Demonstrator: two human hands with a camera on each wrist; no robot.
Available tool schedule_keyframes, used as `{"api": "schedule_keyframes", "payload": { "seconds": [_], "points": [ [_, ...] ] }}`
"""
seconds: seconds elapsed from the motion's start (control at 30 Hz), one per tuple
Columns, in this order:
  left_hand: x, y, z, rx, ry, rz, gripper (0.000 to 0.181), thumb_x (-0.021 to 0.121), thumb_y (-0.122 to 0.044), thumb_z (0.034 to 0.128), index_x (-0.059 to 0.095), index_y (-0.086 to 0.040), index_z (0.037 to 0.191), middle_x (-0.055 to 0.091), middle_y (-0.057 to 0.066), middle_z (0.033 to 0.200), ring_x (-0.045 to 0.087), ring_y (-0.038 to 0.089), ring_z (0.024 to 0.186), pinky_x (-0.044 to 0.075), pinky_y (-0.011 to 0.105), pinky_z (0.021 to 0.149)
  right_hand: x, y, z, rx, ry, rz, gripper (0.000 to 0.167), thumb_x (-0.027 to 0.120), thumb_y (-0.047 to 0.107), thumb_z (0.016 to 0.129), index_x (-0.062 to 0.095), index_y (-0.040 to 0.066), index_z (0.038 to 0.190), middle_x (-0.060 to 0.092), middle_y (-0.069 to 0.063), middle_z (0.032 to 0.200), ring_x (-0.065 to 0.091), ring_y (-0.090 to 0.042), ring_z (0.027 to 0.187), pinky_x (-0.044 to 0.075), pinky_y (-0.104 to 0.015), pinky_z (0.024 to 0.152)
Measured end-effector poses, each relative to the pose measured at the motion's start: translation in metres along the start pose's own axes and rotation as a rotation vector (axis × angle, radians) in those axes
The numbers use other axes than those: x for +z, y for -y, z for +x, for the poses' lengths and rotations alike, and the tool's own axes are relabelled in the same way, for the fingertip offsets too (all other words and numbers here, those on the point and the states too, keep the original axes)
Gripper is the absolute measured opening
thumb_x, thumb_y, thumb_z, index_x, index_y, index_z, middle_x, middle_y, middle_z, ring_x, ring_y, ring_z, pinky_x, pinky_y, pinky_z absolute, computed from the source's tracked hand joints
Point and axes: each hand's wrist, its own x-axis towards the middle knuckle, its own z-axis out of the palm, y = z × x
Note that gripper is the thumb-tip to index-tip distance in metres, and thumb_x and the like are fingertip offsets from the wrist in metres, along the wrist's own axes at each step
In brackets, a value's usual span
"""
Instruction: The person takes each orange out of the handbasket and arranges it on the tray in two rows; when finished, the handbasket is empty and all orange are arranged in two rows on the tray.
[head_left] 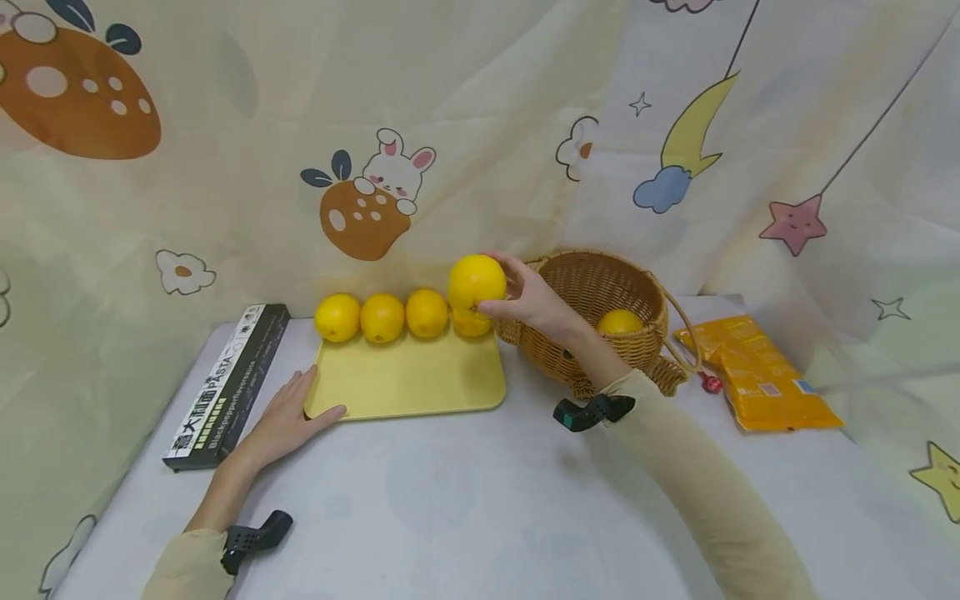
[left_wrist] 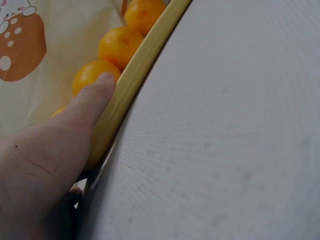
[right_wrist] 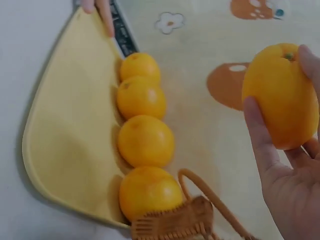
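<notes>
My right hand [head_left: 528,300] grips an orange [head_left: 477,282] and holds it up above the back right of a yellow tray [head_left: 408,383]. The right wrist view shows the thumb and fingers around this orange [right_wrist: 280,95], its green stem spot facing up. A row of several oranges [right_wrist: 146,141] lines the tray's back edge; the rightmost is partly hidden behind the held one in the head view. At the tray's front left corner, my left hand [head_left: 288,421] rests with fingers extended, its thumb [left_wrist: 95,100] against the rim.
Right of the tray stands a wicker basket [head_left: 547,354] with an orange [head_left: 620,322] inside. Farther right lie an orange packet [head_left: 772,383] and a small red wrapped thing [head_left: 711,383]. A black-and-white pasta box [head_left: 225,392] lies to the left. A printed cloth [head_left: 480,167] hangs behind.
</notes>
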Motion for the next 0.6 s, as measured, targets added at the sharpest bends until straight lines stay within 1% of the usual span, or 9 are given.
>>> {"api": "schedule_keyframes", "payload": {
  "seconds": [0.1,0.17,0.2,0.33,0.47,0.53,0.6],
  "points": [
    [0.000,0.001,0.001,-0.003,0.000,0.001,0.109,0.055,-0.067,0.0859,0.003,-0.001,0.155,0.005,0.030,0.160,0.006,0.051,0.147,0.008,0.070,0.115,0.018,-0.003,0.016,0.011,0.047,-0.092,0.080,0.076,0.021,0.083,0.032,0.020,0.149,0.040,-0.003,0.150,0.044,-0.027,0.135,0.042,-0.046,0.110],
    [0.000,0.001,0.002,0.000,-0.004,0.004,0.109,0.055,-0.068,0.0859,0.003,-0.001,0.155,0.005,0.029,0.160,0.006,0.051,0.147,0.008,0.070,0.115,0.031,-0.005,0.028,0.006,0.071,-0.170,0.080,0.078,0.022,0.082,0.033,0.021,0.149,0.042,-0.003,0.148,0.047,-0.028,0.133,0.042,-0.047,0.109],
    [0.000,0.002,0.002,0.003,-0.008,0.004,0.109,0.055,-0.068,0.0858,0.003,-0.001,0.155,0.006,0.029,0.160,0.006,0.051,0.147,0.008,0.070,0.115,0.038,-0.007,0.034,0.007,0.081,-0.207,0.080,0.078,0.024,0.081,0.034,0.023,0.148,0.043,-0.002,0.147,0.048,-0.027,0.131,0.043,-0.046,0.108],
    [0.000,0.001,0.003,0.019,-0.018,-0.003,0.109,0.055,-0.067,0.0860,0.003,-0.002,0.155,0.006,0.029,0.160,0.006,0.050,0.147,0.008,0.069,0.116,0.067,-0.019,0.057,-0.034,0.143,-0.300,0.083,0.080,0.026,0.080,0.034,0.019,0.149,0.043,-0.004,0.148,0.051,-0.029,0.128,0.048,-0.044,0.103],
    [0.000,0.001,0.002,0.014,-0.009,-0.001,0.109,0.055,-0.067,0.0860,0.002,-0.001,0.155,0.005,0.028,0.160,0.005,0.050,0.147,0.007,0.068,0.116,0.099,-0.036,0.076,-0.072,0.210,-0.404,0.085,0.080,0.029,0.079,0.034,0.018,0.149,0.042,-0.004,0.151,0.049,-0.024,0.129,0.045,-0.041,0.108],
    [0.001,0.001,0.001,0.012,-0.008,0.003,0.110,0.055,-0.068,0.0858,0.002,-0.001,0.155,0.005,0.028,0.161,0.005,0.050,0.147,0.007,0.069,0.116,0.115,-0.044,0.085,-0.082,0.228,-0.465,0.086,0.080,0.032,0.079,0.034,0.018,0.150,0.042,-0.003,0.151,0.048,-0.021,0.128,0.042,-0.039,0.110],
    [0.001,0.001,0.000,0.016,-0.007,0.007,0.111,0.055,-0.068,0.0858,0.001,0.000,0.155,0.005,0.028,0.161,0.005,0.050,0.148,0.007,0.069,0.116,0.129,-0.048,0.092,-0.077,0.231,-0.505,0.088,0.080,0.035,0.079,0.033,0.019,0.151,0.042,-0.003,0.152,0.047,-0.019,0.129,0.040,-0.038,0.112]
  ]
}}
